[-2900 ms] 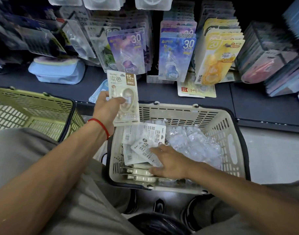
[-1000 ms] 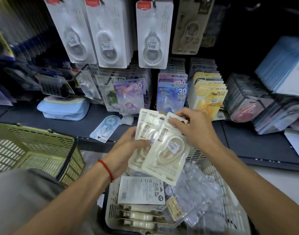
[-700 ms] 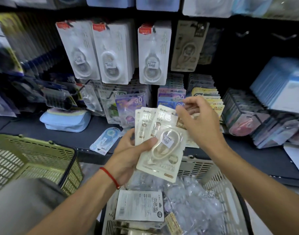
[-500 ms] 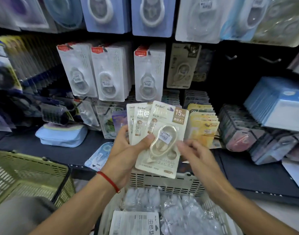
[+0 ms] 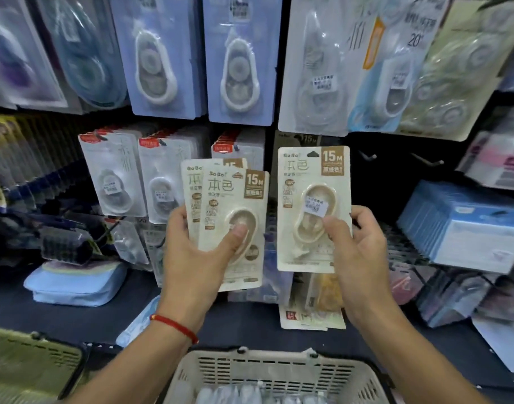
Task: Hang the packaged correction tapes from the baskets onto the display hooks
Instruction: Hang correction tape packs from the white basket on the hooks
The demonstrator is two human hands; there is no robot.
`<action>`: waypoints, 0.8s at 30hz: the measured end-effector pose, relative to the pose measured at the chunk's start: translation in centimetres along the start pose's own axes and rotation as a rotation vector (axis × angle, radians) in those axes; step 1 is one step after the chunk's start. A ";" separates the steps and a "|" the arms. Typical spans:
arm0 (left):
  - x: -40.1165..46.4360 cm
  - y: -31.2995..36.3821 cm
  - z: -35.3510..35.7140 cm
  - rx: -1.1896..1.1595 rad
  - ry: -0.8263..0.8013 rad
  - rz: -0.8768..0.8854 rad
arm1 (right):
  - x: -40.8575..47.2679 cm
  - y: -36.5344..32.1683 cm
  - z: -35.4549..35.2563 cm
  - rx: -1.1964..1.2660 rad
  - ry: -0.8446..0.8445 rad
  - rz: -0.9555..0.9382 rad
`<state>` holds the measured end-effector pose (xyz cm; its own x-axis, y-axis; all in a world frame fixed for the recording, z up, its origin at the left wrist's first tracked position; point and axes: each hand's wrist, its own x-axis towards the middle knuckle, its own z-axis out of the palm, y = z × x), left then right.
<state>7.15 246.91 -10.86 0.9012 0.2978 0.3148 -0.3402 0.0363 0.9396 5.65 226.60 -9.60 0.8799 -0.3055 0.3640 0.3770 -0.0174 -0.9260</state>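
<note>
Packaged correction tape [image 5: 314, 208], cream card with a brown 15M label, stands upright at centre frame, pinched at its lower right by the right hand [image 5: 356, 252], thumb on the blister face and fingers curled behind. To its left, the left hand [image 5: 191, 258] grips a fanned pair of matching packs [image 5: 229, 225], thumb pressed on the front blister, fingers wrapped behind.

Step in hand, as judged: threading the single pack's hang-hole, at the card's top edge, onto a hook. Bare display hooks [image 5: 366, 156] project from the dark panel at centre right, just beside the card's upper corner; a like-coloured pack already hangs directly behind it. Keep the card square to the hook, sight the hole, then slide it straight back.

Open room lies in that dark gap. Crowding edges: blue-carded packs [image 5: 238, 62] overhanging from the upper frame, a stacked blue box [image 5: 459, 223] at right. The white basket [image 5: 273, 371] sits at lower centre, beneath both forearms.
</note>
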 end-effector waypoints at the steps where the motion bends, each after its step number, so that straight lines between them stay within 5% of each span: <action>1: 0.2 -0.3 -0.4 0.009 0.032 0.003 | 0.6 -0.2 0.0 -0.012 0.017 -0.005; 11: 0.9 -0.2 -2.1 -0.023 0.099 -0.001 | 1.9 1.1 1.0 -0.088 0.115 -0.062; 18: 0.3 -0.6 -1.9 -0.019 0.060 -0.053 | 2.8 3.5 1.5 -0.555 0.088 0.000; 24: -0.4 -1.1 -0.8 -0.080 0.012 -0.087 | -0.5 3.8 3.0 -0.392 -0.441 0.027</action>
<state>6.98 247.51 -12.11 0.9254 0.3012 0.2302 -0.2813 0.1384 0.9496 7.53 229.55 -13.04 0.9566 0.1123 0.2687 0.2912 -0.3915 -0.8729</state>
